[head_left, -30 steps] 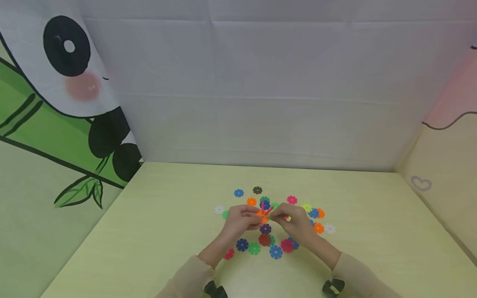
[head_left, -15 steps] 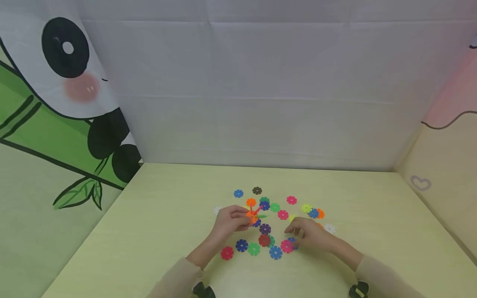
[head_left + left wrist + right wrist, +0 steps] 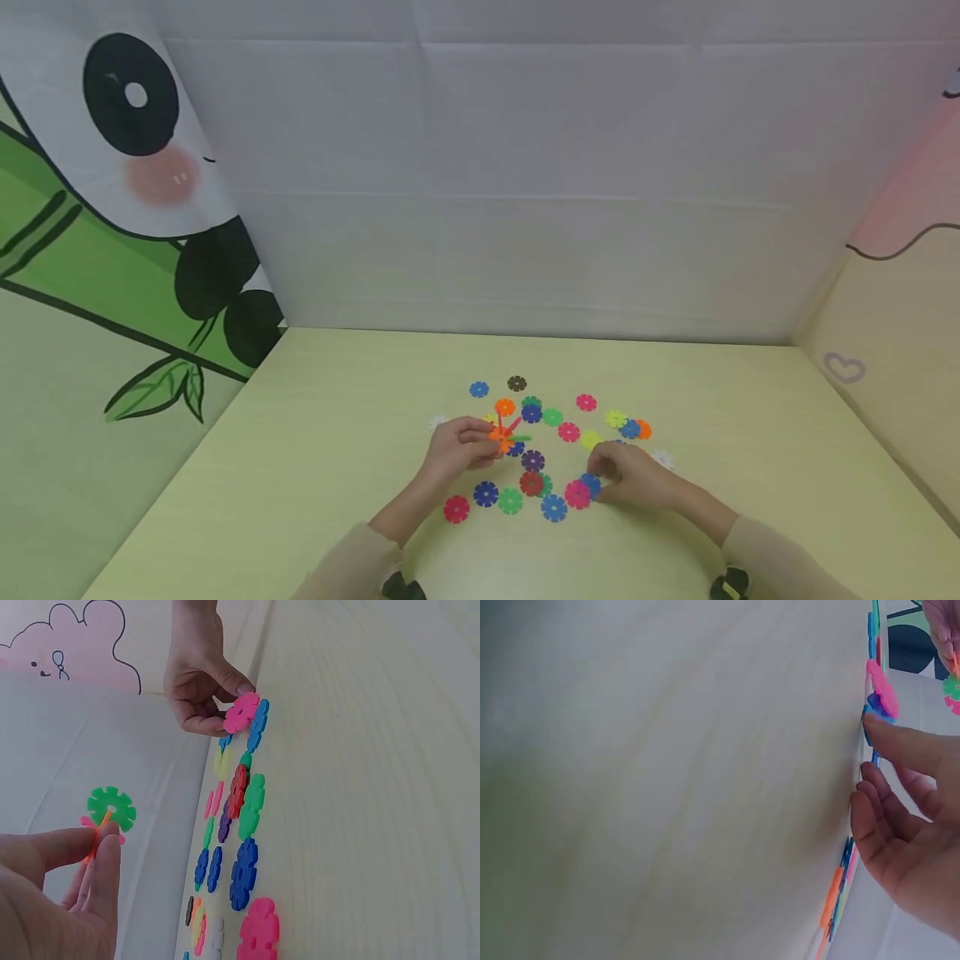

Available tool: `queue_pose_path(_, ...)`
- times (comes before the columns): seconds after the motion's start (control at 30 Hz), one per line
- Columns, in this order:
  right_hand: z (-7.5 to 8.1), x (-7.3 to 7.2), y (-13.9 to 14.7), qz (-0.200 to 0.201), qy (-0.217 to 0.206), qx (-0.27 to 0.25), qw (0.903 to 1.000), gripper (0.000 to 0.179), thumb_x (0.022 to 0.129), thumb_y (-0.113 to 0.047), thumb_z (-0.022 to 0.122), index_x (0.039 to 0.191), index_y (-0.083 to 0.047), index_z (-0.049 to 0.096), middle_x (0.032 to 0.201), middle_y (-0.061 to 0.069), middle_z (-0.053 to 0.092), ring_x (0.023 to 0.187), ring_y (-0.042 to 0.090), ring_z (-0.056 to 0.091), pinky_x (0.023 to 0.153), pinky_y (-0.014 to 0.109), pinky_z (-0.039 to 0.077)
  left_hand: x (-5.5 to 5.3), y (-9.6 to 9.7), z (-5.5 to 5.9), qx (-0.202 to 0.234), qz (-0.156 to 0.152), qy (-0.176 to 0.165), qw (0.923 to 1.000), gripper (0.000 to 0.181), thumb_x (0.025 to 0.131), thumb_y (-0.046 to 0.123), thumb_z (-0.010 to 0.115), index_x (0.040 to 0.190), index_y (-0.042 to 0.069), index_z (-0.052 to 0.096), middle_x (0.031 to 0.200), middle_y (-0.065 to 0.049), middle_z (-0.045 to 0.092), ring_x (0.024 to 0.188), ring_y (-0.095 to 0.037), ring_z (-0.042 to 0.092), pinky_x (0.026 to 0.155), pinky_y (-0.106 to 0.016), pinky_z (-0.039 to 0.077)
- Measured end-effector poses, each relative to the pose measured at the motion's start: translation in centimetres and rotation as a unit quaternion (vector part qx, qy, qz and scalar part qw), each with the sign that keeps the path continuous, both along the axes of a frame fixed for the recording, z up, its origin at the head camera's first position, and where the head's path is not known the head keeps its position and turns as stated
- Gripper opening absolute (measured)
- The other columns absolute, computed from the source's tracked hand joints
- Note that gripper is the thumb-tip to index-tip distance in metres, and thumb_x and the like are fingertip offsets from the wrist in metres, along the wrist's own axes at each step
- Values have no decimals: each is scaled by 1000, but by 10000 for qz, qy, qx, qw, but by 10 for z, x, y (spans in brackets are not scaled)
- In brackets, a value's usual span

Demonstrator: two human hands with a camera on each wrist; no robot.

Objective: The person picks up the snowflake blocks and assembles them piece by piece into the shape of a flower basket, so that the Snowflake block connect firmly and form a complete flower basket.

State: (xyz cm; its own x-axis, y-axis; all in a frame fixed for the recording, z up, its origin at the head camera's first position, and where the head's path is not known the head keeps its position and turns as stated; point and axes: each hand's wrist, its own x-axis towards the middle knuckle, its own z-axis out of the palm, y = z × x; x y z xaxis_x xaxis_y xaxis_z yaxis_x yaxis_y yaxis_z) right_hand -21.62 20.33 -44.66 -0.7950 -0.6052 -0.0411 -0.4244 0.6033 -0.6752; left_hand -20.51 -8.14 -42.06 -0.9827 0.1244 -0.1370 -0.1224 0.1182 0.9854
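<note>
In the head view my left hand (image 3: 456,446) pinches an orange notched plastic disc (image 3: 501,437). A green disc (image 3: 112,806) and pink discs (image 3: 513,426) are slotted into it, standing out from its edge. Over at the front right, my right hand (image 3: 636,475) is low at a blue disc (image 3: 592,485), which a pink disc (image 3: 577,495) partly overlaps. Its thumb (image 3: 900,739) meets the blue disc in the right wrist view, while the other fingers curve loosely, apart from the thumb.
Several loose discs lie scattered flat on the pale table (image 3: 337,400), among them a red disc (image 3: 532,483), a light-green disc (image 3: 511,501) and a brown disc (image 3: 517,383). Behind the table rises a white cloth wall (image 3: 525,208).
My right hand has come away from the joined discs and moved right and down to the blue disc. The left hand has drawn left, still holding the orange disc with its attached pieces.
</note>
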Motion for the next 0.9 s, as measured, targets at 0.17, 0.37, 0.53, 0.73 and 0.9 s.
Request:
queue_pose_path(0.17, 0, 1, -2, -75, -98, -237, 9996, 16, 78, -11, 69, 86, -15, 57, 87, -8, 60, 84, 12, 56, 71, 22, 49, 0, 0, -1, 29, 2, 11, 10000, 30, 83, 10, 65, 106, -7, 56, 90, -13, 67, 80, -23, 67, 69, -29, 54)
queue_pose_path(0.37, 6, 4, -6, -272, 205, -575, 9978, 13, 79, -7, 68, 83, -13, 58, 82, -7, 61, 77, 9, 56, 68, 22, 49, 1, 2, 1, 147, -58, -48, 9999, 29, 82, 8, 65, 106, -7, 56, 89, -14, 67, 79, -22, 67, 69, -29, 54)
queue_pose_path(0.53, 23, 10, -24, -463, 995, -1116, 9877, 13, 79, -4, 67, 85, -13, 59, 82, -5, 64, 77, 8, 60, 67, 21, 52, 2, 10, 8, 305, -118, -38, 9995, 29, 82, 8, 65, 105, -7, 57, 90, -13, 67, 80, -23, 67, 70, -29, 54)
queue_pose_path(0.73, 37, 17, -53, -560, 2344, -1966, 9504, 19, 74, 7, 69, 85, -7, 63, 81, 0, 66, 73, 12, 63, 63, 24, 54, 5, 22, 19, 667, -141, -46, 9977, 29, 82, 7, 65, 105, -8, 56, 91, -15, 67, 83, -26, 66, 71, -30, 54)
queue_pose_path(0.9, 35, 19, -64, -809, 2883, -2361, 9245, 23, 70, 11, 70, 84, -6, 63, 80, 3, 67, 71, 17, 64, 62, 26, 55, 5, 27, 25, 829, -45, -34, 9965, 30, 82, 7, 65, 106, -7, 55, 93, -14, 67, 83, -24, 67, 71, -28, 54)
